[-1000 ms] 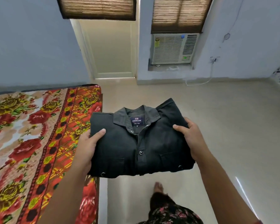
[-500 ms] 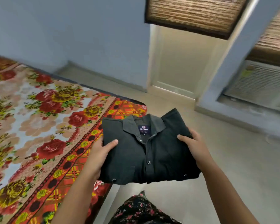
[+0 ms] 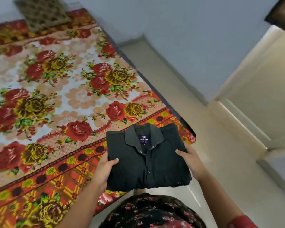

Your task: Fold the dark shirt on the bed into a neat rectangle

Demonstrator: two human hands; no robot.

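Both hands have hold of the folded dark shirt [image 3: 146, 162], left hand [image 3: 104, 171] and right hand [image 3: 193, 162] gripping a side each, thumbs on top, collar up, lifted clear. A second ago it hung over bare floor [image 3: 229, 170]; now it's over the bed [image 3: 56, 96] corner, so folding looks done, probably just set-down left. No bins or boxes in shot, only a patterned cushion [image 3: 41, 12] far back.

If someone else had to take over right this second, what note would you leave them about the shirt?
Left hand: grips the dark shirt at its left edge, thumb on top.
Right hand: grips the right edge, thumb on top.
Shirt: held over the corner of the floral bed cover, collar up, apparently lifted off it.
Done: folded into a rectangle.
Left: probably lay it flat on the bed.
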